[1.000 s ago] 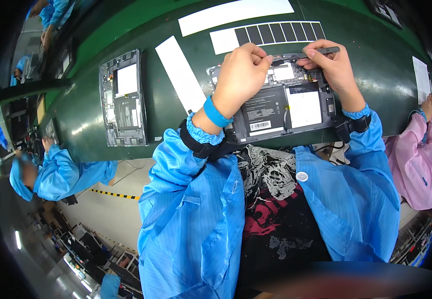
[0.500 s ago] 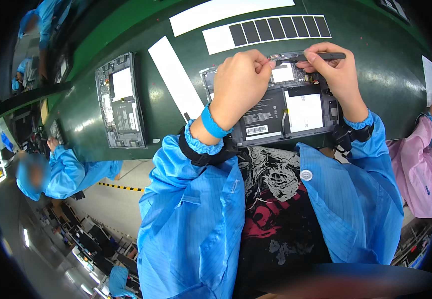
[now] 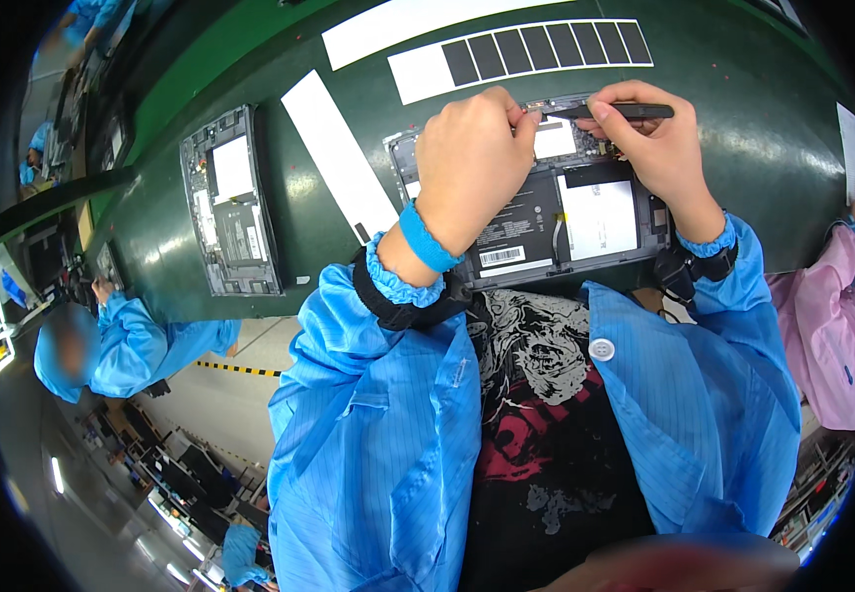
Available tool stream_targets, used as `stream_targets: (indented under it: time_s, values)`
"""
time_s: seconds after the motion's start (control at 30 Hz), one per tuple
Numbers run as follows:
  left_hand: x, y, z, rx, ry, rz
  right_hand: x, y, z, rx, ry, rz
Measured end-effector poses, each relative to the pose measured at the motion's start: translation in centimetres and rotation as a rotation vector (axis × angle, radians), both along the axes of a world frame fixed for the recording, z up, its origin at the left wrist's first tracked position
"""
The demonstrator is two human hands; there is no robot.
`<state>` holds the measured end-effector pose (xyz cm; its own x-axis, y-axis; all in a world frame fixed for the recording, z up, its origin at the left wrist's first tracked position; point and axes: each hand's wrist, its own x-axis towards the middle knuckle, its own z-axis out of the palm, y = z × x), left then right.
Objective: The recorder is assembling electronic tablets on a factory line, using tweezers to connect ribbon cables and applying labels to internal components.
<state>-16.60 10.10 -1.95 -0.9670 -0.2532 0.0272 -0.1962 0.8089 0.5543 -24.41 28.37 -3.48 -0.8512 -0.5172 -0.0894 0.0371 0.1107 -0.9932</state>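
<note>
The black pointed tool (image 3: pixel 652 111) is pinched in the right hand (image 3: pixel 656 153), long axis crosswise, tip leftward. The left hand (image 3: pixel 475 148) has thumb and forefinger pressed together; contents cannot be told. Beneath both, the opened device (image 3: pixel 546 202) lies lengthwise left-right on the green surface (image 3: pixel 743 178). A co-worker in pink (image 3: pixel 827 326) is at right. Device: grey frame, black battery, white panel.

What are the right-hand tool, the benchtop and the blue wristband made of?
Dark tool: coated metal or plastic, can't tell; it looks dark, fairly matte and slim, with a pointed tip.
Benchtop: possibly a rubber or vinyl mat; smooth green, semi-gloss, showing blurred light reflections.
Blue wristband: likely stretch fabric; matte, hugging the wrist.
</note>
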Motion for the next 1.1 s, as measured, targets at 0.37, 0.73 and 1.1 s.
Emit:
stream_targets:
  time_s: [0.37,0.73,1.1]
  values:
    - [-1.4,-1.4,0.2,0.040,-0.097,-0.038,0.1,0.1,-0.2,-0.034,0.037,0.014]
    - [-4.9,-3.5,0.6,0.022,-0.450,-0.145,-0.3,0.4,-0.5,-0.013,0.134,0.044]
    - [7.0,-5.9,3.3,0.302,0.213,0.129,-1.2,0.7,1.0,-0.150,-0.049,-0.099]
